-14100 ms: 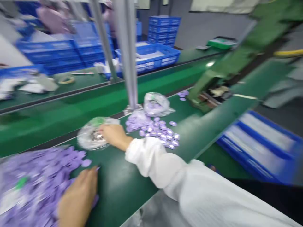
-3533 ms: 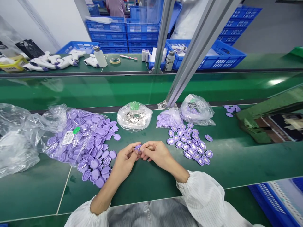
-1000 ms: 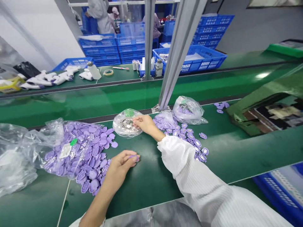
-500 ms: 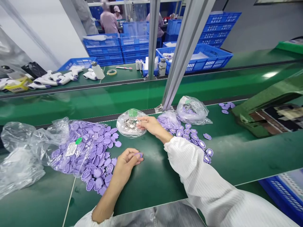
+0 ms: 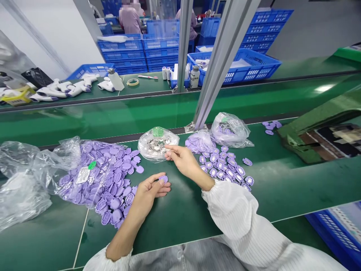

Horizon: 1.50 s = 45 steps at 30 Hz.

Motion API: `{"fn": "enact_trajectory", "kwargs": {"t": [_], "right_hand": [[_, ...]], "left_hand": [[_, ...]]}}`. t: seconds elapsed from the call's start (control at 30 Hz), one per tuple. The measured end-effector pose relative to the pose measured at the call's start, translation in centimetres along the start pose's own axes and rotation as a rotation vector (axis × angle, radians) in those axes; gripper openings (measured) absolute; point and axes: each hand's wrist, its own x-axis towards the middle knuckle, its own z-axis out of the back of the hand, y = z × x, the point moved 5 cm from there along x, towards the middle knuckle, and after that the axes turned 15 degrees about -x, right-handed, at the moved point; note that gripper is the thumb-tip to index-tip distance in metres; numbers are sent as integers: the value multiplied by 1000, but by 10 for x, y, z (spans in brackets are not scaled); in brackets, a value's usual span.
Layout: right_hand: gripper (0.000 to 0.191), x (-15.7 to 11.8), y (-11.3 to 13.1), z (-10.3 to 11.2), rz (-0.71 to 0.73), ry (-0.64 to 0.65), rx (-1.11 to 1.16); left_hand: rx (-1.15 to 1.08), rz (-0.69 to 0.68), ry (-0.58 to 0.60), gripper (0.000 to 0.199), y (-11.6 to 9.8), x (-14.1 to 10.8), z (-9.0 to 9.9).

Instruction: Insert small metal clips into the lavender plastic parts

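- Left hand (image 5: 149,191): clamped on a purple piece (image 5: 163,178), between the bench's (image 5: 180,214) front and back edges.
- Right hand (image 5: 186,162): at the metal-parts bag (image 5: 153,146), near the back edge; whether it grips, I cannot tell.

- Bare right hand (image 5: 187,162): whether its fingers grip anything, too small to tell.
- Oval purple plastic piece (image 5: 163,178): partly hidden by bare left hand (image 5: 148,192).
- White rectangular label (image 5: 83,175): print illegible.
- Crumpled clear plastic bag (image 5: 24,201): cut off, left edge.
- Green-painted metal machine (image 5: 300,138): cut off, right edge.
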Motion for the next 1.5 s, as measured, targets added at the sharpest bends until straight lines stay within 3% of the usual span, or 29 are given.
{"fn": "enact_trajectory", "kwargs": {"t": [0.13,0.37,0.5,0.7,0.83,1.0,1.3,1.5], "right_hand": [[37,-27,-1,-6,80,33,-85],[43,-72,-35,-15,-177,38,65],[45,-71,-31,-25,-195,93,154],[34,-70,-30,-12,-279,43,356],[34,-78,-27,-9,-339,123,470],[41,-77,-30,-18,-437,124,536],[34,-63,-28,-30,-360,267,401],[28,-64,-33,-30,-388,235,299]], "left_hand": [[-13,-47,-14,55,-2,-3,3],[204,-148,164,55,6,-7,-8],[246,-133,225,55,9,-7,-13],[-32,-121,-23,56,1,-4,3],[-95,-86,-60,55,0,-1,1],[-126,-83,-33,56,2,0,-1],[-57,-93,12,50,3,1,-4],[-42,-129,62,45,7,3,-4]]}}
